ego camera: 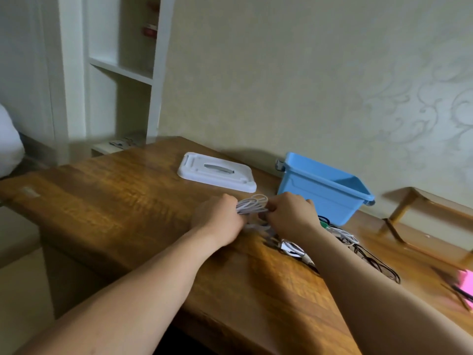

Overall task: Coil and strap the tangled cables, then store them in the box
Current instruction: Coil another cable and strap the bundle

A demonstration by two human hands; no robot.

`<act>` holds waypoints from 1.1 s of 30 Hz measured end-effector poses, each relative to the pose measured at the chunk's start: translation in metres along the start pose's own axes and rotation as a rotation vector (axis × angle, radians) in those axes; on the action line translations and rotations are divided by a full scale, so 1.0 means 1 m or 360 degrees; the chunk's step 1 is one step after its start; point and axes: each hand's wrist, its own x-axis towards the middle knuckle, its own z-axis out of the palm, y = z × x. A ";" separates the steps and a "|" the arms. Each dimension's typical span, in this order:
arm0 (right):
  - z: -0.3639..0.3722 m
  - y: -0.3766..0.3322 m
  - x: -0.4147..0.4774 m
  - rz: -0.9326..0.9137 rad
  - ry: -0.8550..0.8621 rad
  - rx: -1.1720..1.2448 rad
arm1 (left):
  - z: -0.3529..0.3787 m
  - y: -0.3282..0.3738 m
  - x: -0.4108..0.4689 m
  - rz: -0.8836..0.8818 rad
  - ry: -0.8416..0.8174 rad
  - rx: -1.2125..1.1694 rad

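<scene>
Bare forearms (122,295) enter from the lower edge of the frame and meet at centre.

Item under work: a looped bundle of thin white cable (252,204), held at centre frame just above the brown wooden table (115,201). The fingers of the left hand (217,216) are curled round its left end. The right hand (291,213) grips it from the right, fingers closed on it. No strap is visible on the bundle; whether one is being fitted cannot be told.

Right of centre, a tangle of loose white and black cables (358,247) lies on the table, partly hidden under the right forearm. An open blue plastic box (322,188) stands just beyond the right hand. Its white rectangular lid with grey handle (217,172) lies flat to the left of the box. A pink object (467,280) sits at the right edge, too blurred to identify.

Risks noted:
- The loops are likely to spring apart if either grip eases before a strap is secured.
- A trailing end may still run into the tangle, so lifting the bundle could drag that pile along.
- The right forearm could sweep the loose cables off the near edge of the table.
</scene>
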 end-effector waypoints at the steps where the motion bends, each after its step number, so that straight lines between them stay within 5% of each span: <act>1: -0.001 -0.001 -0.001 0.0000 0.0037 0.0033 | -0.001 -0.002 0.000 0.0008 -0.0007 -0.0124; 5: -0.006 -0.005 -0.005 0.0020 0.0239 0.0136 | -0.006 -0.011 0.001 -0.0109 0.0049 -0.0816; 8: -0.009 0.000 -0.006 0.0160 0.0352 0.0374 | -0.006 -0.013 0.001 -0.0185 0.0100 -0.0994; 18: -0.003 0.017 -0.041 0.0557 0.0651 0.1609 | 0.015 0.005 -0.002 0.0043 0.0189 -0.0190; 26: 0.016 0.012 -0.067 0.0473 0.0847 0.1755 | 0.018 0.009 -0.004 -0.0020 0.0286 0.0006; 31: -0.040 0.042 -0.077 0.0543 0.1453 0.1921 | 0.016 0.015 -0.003 -0.0073 0.0266 0.0252; 33: -0.067 0.061 -0.083 0.0429 0.1309 0.1819 | 0.017 0.016 -0.004 -0.0048 0.0256 0.0332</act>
